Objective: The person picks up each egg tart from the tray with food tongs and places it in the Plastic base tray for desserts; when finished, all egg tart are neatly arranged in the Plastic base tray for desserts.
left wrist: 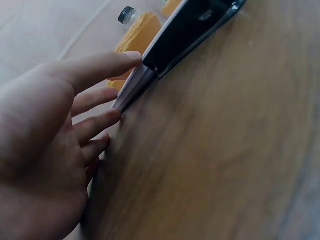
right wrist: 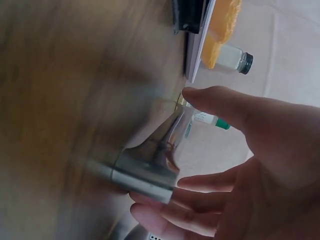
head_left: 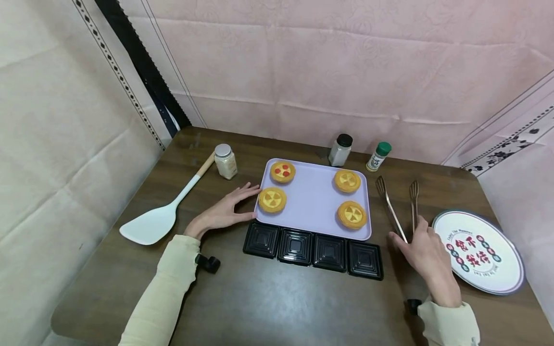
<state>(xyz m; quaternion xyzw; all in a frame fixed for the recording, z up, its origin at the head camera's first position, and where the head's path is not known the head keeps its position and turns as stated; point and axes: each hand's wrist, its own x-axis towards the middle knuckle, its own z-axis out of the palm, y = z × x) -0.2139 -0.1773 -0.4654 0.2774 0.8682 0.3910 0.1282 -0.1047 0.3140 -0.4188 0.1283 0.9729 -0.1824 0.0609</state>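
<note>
So the lilac tray (head_left: 311,197) is parked on the tabletop (head_left: 294,307), its left edge touched by the fingertips of the left hand (head_left: 225,209), which is spread, thumb well off the fingers. To the right of the tray, metal tongs (right wrist: 150,170) are bracketed by the right hand (head_left: 426,254), thumb on one side, fingers on the other, loosely spread; whether any grip is applied can't be told. Four tarts (head_left: 283,172) are set on the tray, two per end, the far-left one topped with red bits, the others yellow. Four black square moulds (head_left: 259,239) are lined up along the tray's near edge. Beyond the tray, a black-capped bottle (head_left: 340,151) and a green-capped one are placed. Left of it, a white spatula (head_left: 162,218) and a lidded jar (head_left: 226,163) are seen; right of it, past the tongs, a printed plate (head_left: 502,273).
</note>
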